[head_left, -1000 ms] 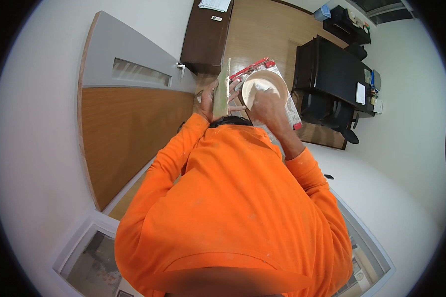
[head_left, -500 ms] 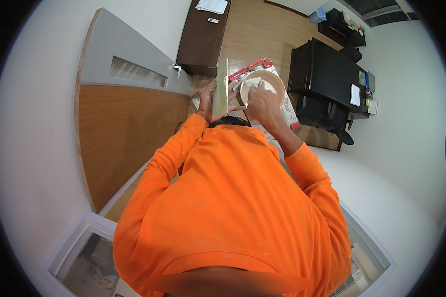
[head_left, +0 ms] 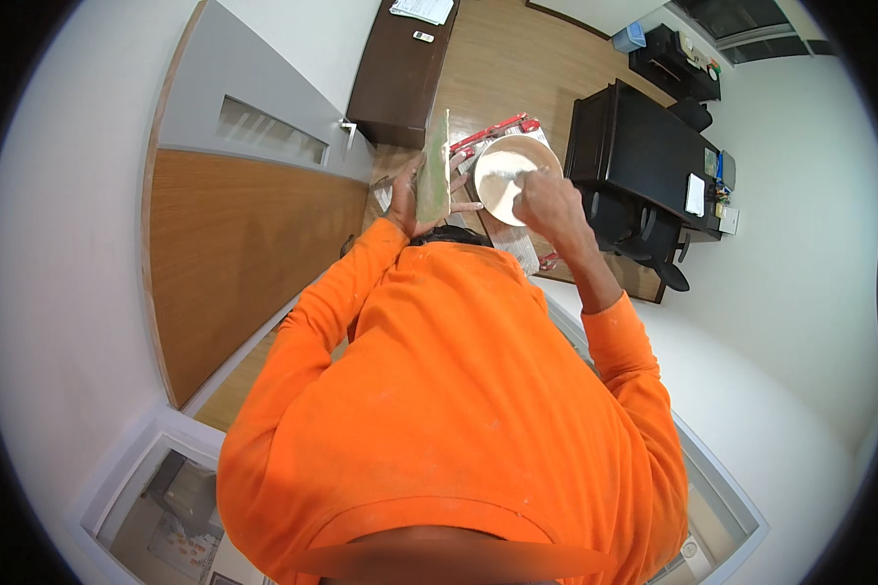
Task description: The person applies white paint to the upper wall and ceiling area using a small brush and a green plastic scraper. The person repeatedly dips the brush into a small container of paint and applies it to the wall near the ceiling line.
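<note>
A flat green board (head_left: 433, 185) with a rough whitish edge stands tilted up on its side in my left hand (head_left: 402, 198). The left thumb lies along one face, and fingers show past the far edge. My right hand (head_left: 553, 207) is closed in a fist over the right side of a round cream bucket (head_left: 548, 153). It grips what looks like a putty knife (head_left: 517, 175); the handle is hidden in the fist, and the blade sits in the bucket. Smooth white paste (head_left: 502, 205) lies inside. The bucket rests just right of the board.
Red-ended metal supports (head_left: 488, 133) and a paste-spattered plank (head_left: 512, 244) are under the bucket. A grey and wood door (head_left: 244, 263) stands at the left. Beyond are a brown cabinet (head_left: 390, 83), a dark desk (head_left: 644, 136) and a black chair (head_left: 644, 229).
My right hand has drawn back to the right, from deep over the bucket to its rim, with the putty knife. More of the white paste shows. My left hand and the board stay nearly still.
</note>
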A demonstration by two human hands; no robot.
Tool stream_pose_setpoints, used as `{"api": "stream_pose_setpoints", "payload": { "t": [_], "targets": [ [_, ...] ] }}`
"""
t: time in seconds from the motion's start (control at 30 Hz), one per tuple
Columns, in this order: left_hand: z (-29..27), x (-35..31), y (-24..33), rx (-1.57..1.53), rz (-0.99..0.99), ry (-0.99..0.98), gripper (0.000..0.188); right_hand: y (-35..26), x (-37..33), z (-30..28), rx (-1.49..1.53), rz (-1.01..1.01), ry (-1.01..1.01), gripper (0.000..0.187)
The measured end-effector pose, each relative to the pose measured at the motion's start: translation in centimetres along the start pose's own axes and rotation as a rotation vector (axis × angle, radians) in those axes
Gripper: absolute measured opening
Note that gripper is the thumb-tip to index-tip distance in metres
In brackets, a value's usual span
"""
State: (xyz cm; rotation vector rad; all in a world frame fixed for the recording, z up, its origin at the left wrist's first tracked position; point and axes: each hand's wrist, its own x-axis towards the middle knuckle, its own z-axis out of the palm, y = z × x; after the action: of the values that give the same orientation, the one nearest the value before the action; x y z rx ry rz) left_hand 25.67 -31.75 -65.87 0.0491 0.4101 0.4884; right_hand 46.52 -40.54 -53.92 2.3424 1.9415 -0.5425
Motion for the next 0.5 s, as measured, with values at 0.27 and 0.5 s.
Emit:
{"api": "stream_pose_setpoints", "payload": {
  "t": [0.27, 0.5],
  "targets": [
    [0.0, 0.2, -0.3, 0.046, -0.005, 0.002, 0.080, -3.4, -3.1, 2.2, 0.049, 0.043, -0.101, 0.024],
    [0.5, 0.2, -0.2, 0.030, -0.015, 0.056, 0.066, -0.3, -1.7, -1.5, 0.041, 0.245, -0.032, 0.024]
  ]
}}
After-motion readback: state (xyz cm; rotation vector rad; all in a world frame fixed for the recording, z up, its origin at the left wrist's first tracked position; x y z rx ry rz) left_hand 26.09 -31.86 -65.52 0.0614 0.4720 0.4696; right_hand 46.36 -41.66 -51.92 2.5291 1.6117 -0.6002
